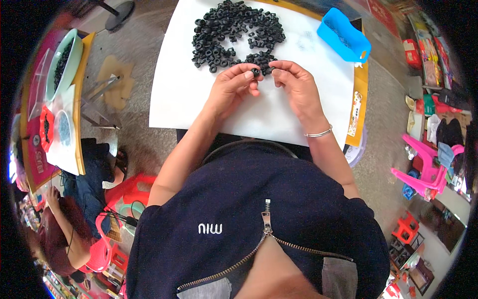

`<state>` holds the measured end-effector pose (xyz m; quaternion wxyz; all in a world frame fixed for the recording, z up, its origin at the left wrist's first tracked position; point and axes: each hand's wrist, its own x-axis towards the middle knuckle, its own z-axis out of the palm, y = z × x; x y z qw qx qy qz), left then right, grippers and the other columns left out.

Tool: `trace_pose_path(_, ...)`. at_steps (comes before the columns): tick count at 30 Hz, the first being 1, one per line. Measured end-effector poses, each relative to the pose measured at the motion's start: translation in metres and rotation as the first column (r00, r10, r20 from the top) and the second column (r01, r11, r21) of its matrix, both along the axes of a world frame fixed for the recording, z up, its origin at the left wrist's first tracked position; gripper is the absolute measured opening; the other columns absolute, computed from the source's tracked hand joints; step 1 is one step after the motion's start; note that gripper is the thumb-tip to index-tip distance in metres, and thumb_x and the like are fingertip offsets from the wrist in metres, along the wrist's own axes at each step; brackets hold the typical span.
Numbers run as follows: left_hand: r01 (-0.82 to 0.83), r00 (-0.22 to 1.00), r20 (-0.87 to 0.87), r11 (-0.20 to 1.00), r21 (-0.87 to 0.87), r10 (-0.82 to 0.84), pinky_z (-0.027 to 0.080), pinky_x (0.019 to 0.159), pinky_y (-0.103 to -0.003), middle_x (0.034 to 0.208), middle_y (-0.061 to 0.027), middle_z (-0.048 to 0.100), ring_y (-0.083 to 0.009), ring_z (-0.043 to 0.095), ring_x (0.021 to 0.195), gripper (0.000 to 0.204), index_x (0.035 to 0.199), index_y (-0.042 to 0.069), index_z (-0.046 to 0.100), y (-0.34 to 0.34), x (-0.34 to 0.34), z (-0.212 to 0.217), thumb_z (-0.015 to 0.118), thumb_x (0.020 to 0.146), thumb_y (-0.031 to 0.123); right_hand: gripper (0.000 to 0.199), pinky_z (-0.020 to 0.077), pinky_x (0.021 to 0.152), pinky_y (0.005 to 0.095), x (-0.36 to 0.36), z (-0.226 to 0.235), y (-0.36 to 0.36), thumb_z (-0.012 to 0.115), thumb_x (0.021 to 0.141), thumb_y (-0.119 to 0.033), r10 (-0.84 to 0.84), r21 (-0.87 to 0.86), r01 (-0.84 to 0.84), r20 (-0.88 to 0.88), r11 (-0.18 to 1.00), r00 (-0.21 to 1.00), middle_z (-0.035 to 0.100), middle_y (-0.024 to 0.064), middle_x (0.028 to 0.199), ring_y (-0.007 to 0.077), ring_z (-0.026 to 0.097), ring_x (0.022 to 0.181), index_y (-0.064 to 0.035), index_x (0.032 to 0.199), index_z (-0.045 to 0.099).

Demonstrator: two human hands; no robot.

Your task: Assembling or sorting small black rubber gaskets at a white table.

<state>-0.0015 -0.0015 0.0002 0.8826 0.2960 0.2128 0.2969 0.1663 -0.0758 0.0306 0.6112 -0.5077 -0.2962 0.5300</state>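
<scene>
Over the near edge of a ring-shaped heap of small black hollow cylindrical parts [209, 42], both my hands work close together. My left hand [231, 84] pinches one black cylindrical part [255, 72] between thumb and forefinger, its open end showing. Just to the right, my right hand [298, 87] has thumb and forefinger closed together; whatever they hold is too small to make out. More black parts lie just beyond the fingertips. The heap rests on a white sheet [189, 99] that covers the table.
A blue plastic box [343, 37] with small pieces inside stands at the table's far right. To the left, another table holds a pale green basin [74, 57] of black parts and a red tray [47, 132]; a person [64, 224] sits near it. A pink stool [428, 164] is at right.
</scene>
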Motion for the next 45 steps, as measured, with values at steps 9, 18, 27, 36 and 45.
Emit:
trace_pose_path(9, 0.004, 0.999, 0.035, 1.0, -0.016, -0.003, 0.055, 0.066, -0.026, 0.091, -0.0095, 0.063, -0.0106, 0.059, 0.071, 0.021, 0.107, -0.002, 0.058, -0.001, -0.001, -0.002, 0.059, 0.088, 0.008, 0.016, 0.0476, 0.072, 0.0218, -0.02, 0.01, 0.0, 0.064, 0.082, -0.006, -0.02, 0.069, 0.0, 0.294, 0.998, 0.956, 0.065, 0.0019, 0.082, 0.0078, 0.058, 0.078, -0.0012, 0.098, 0.067)
trace_pose_path(18, -0.025, 0.999, 0.026, 0.999, -0.025, 0.026, 0.055, 0.064, -0.027, 0.09, -0.011, 0.064, -0.0118, 0.061, 0.071, 0.02, 0.106, -0.003, 0.059, -0.002, 0.002, -0.001, 0.059, 0.087, 0.005, 0.016, 0.0493, 0.068, 0.0249, -0.022, 0.02, -0.003, 0.062, 0.082, -0.003, -0.105, 0.183, -0.027, 0.672, 0.983, 0.733, 0.066, 0.0079, 0.086, 0.0143, 0.063, 0.077, -0.0026, 0.097, 0.068)
trace_pose_path(27, -0.014, 1.0, 0.002, 1.0, -0.018, 0.014, 0.055, 0.063, -0.026, 0.089, -0.0116, 0.064, -0.0122, 0.061, 0.069, 0.021, 0.106, -0.004, 0.058, -0.002, 0.003, -0.001, 0.059, 0.088, 0.006, 0.015, 0.0504, 0.07, 0.035, -0.015, 0.025, 0.0, 0.062, 0.078, 0.0, -0.214, 0.317, -0.174, 0.872, 0.933, 0.441, 0.064, 0.0115, 0.085, 0.0268, 0.061, 0.079, -0.0012, 0.092, 0.065)
trace_pose_path(36, -0.006, 1.0, -0.005, 1.0, 0.0, 0.006, 0.054, 0.061, -0.026, 0.087, -0.0118, 0.064, -0.0119, 0.06, 0.066, 0.021, 0.105, -0.005, 0.059, -0.002, 0.002, -0.001, 0.057, 0.089, 0.008, 0.019, 0.0503, 0.07, 0.0365, -0.01, 0.025, -0.001, 0.062, 0.076, 0.001, -0.219, 0.323, -0.239, 0.9, 0.916, 0.377, 0.063, 0.0119, 0.087, 0.0279, 0.06, 0.081, -0.0006, 0.094, 0.064)
trace_pose_path(45, -0.004, 0.999, -0.034, 1.0, -0.006, 0.004, 0.055, 0.059, -0.026, 0.085, -0.0112, 0.064, -0.0113, 0.06, 0.065, 0.02, 0.103, -0.005, 0.059, -0.002, 0.002, -0.001, 0.059, 0.088, 0.008, 0.022, 0.0497, 0.07, 0.0357, -0.009, 0.027, 0.002, 0.06, 0.073, 0.002, -0.24, 0.328, -0.354, 0.932, 0.876, 0.27, 0.062, 0.0117, 0.088, 0.0276, 0.059, 0.079, -0.0001, 0.095, 0.062)
